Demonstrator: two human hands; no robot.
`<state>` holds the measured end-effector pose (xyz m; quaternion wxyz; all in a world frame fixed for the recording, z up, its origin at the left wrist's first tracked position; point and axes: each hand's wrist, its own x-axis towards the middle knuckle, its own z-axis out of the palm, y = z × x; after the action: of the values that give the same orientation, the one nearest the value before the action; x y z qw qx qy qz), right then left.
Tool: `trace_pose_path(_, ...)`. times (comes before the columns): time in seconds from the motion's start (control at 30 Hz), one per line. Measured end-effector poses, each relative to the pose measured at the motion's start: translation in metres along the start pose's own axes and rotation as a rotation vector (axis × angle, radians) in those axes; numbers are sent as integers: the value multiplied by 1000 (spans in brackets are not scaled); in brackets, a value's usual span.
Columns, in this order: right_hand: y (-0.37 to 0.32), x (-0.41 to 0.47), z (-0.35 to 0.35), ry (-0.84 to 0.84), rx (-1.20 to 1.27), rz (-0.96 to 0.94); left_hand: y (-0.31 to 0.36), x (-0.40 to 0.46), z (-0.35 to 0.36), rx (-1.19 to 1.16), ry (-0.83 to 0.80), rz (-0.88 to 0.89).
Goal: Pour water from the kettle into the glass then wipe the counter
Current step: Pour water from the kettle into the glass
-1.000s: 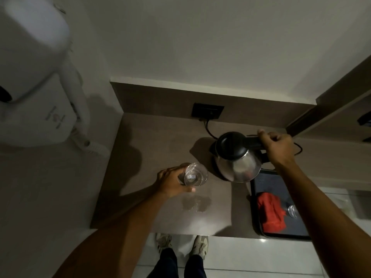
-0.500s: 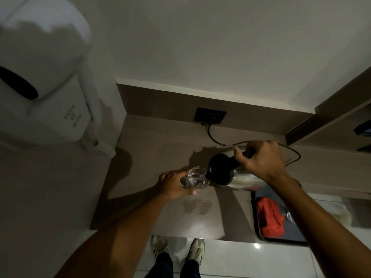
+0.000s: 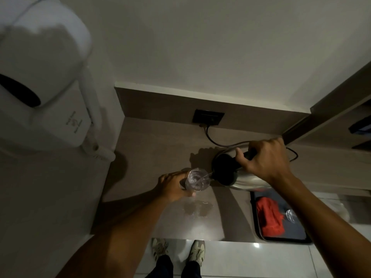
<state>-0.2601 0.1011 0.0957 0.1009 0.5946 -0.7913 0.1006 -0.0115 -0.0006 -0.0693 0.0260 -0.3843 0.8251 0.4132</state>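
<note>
Nearest, below the hands, a pair of shoes stands on the tiled floor at the worktop's front edge. On the worktop, just nearer than the left hand, lies a wet patch. The left hand is wrapped around the clear glass, holding it just above the surface. Right of the glass, the right hand is closed on the black handle of the steel kettle, which is tipped toward the glass so its spout meets the rim; a thin stream runs into the glass. Below the right forearm sits a dark tray with a red cloth and a second small glass. Beyond the hands, a cord runs to a wall socket.
</note>
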Motion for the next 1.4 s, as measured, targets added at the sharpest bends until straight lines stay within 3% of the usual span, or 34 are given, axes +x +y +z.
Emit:
trace_pose_path(0.57, -4, 13, -19, -9, -165, -79, -7, 2, 3, 10, 10, 26)
trace_pose_path(1.4, -11, 24, -32, -59, -202, -116, 1, -2, -4, 6, -28, -4)
